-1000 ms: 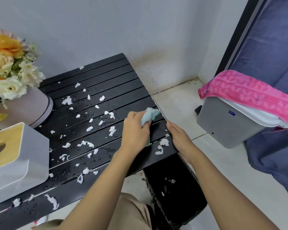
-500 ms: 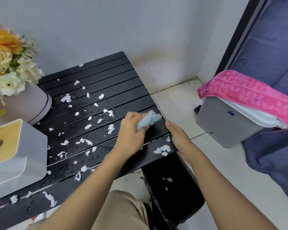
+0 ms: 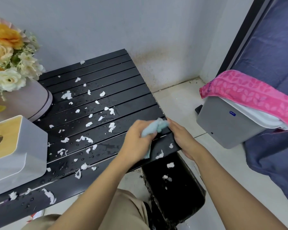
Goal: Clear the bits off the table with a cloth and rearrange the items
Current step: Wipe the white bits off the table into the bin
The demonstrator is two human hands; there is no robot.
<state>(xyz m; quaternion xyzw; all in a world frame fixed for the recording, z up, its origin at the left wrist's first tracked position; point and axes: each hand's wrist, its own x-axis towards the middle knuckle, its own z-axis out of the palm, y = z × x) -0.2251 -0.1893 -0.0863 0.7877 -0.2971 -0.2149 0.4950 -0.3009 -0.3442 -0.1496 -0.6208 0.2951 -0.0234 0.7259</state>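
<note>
A black slatted table (image 3: 96, 75) is wet and strewn with several white bits (image 3: 88, 124). My left hand (image 3: 137, 140) grips a light blue cloth (image 3: 155, 128) near the table's right front corner. My right hand (image 3: 183, 138) rests against the table's right edge beside that corner, fingers fairly straight. A few white bits (image 3: 160, 155) lie at the corner by the cloth. Below the corner stands a black bin (image 3: 181, 196) with white bits inside it.
A pale round flower box (image 3: 28, 100) with yellow and white flowers stands at the table's left. A white tissue box (image 3: 15, 156) with a wooden lid sits in front of it. A grey bin (image 3: 223, 127) draped with a pink towel stands on the floor right.
The left hand with the cloth has swept toward the right front corner. The cluster of bits near that corner has thinned, and some bits now lie in the black bin.
</note>
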